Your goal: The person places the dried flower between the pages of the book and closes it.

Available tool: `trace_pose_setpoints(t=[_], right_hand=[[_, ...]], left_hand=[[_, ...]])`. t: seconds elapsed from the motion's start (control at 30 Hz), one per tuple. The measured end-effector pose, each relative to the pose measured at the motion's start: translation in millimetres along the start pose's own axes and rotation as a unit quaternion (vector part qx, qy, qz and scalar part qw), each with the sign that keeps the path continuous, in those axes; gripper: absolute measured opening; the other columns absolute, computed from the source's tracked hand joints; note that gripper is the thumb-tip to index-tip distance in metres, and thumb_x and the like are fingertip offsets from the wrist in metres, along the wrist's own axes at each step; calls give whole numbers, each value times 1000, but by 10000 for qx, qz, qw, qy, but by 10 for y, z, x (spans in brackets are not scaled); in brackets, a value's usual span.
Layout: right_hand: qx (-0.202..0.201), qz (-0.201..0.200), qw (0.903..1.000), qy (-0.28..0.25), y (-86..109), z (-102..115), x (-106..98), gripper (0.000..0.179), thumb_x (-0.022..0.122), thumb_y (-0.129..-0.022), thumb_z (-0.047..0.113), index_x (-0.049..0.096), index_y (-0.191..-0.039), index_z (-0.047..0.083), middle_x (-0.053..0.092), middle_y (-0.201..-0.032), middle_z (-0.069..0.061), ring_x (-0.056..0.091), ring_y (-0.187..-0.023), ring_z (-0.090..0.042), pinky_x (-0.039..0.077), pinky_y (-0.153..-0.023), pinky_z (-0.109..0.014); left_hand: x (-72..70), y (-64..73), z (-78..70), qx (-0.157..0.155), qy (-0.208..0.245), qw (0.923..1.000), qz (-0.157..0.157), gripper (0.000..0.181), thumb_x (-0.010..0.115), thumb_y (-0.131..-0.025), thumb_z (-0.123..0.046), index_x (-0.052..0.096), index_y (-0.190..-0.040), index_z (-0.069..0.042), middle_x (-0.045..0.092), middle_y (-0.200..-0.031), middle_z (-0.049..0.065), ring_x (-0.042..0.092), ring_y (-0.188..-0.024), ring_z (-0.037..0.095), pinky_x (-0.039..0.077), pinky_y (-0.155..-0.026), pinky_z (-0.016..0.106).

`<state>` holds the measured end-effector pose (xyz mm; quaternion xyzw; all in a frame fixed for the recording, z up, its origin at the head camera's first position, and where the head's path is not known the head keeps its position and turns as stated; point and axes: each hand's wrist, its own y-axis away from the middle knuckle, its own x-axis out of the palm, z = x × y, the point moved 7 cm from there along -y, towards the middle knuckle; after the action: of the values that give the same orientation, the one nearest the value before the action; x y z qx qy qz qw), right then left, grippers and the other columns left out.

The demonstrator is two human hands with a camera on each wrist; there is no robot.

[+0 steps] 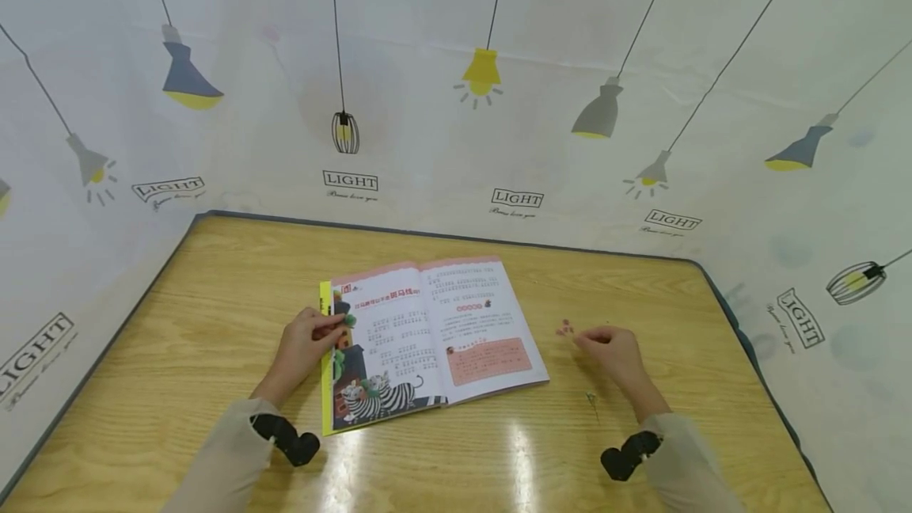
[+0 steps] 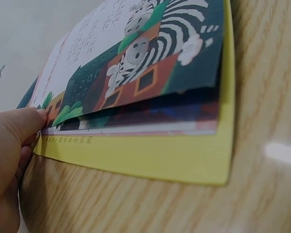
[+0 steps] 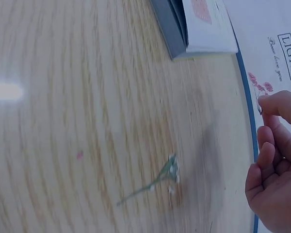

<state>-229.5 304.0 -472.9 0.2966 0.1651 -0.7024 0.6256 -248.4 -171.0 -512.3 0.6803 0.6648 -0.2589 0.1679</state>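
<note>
An open illustrated book (image 1: 484,323) with zebras on its left page lies on the wooden table. My left hand (image 1: 302,348) pinches that page's outer edge, thumb on top, by the yellow cover (image 2: 150,162). In the left wrist view the page's near corner stands lifted off the pages below. To the right of the book, my right hand (image 1: 620,356) holds a small sprig of pink flowers (image 3: 259,86) between thumb and fingertip. The other fingers of this hand curl in toward the palm. Below it, a small green sprig with white flowers (image 3: 167,172) lies on the table.
The wooden table (image 1: 235,283) has a dark edge and meets a white cloth backdrop (image 1: 420,101) printed with lamps. A tiny pink bit (image 3: 79,155) lies on the wood. Black devices are strapped to both wrists.
</note>
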Motion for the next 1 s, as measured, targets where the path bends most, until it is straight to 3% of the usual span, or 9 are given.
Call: trace_pose_setpoints(t=[0.47, 1.0], right_hand=[[-172, -102, 9988, -444, -37, 321, 312, 25, 69, -81, 14, 67, -92, -9, 64, -82, -7, 52, -70, -9, 44, -61, -23], [10, 54, 9957, -928, -63, 623, 771, 19, 71, -78, 12, 68, -85, -5, 62, -79, -8, 51, -70, -13, 43, -60, -22]], left_hand=[[3, 2, -15, -29, 49, 10000, -2, 28, 65, -85, -11, 65, -112, -1, 47, -85, 7, 46, -73, 17, 41, -59, 21], [-5, 5, -22, 32, -4, 10000, -85, 27, 65, -85, -11, 66, -110, 0, 48, -84, 7, 46, -73, 17, 41, -59, 21]])
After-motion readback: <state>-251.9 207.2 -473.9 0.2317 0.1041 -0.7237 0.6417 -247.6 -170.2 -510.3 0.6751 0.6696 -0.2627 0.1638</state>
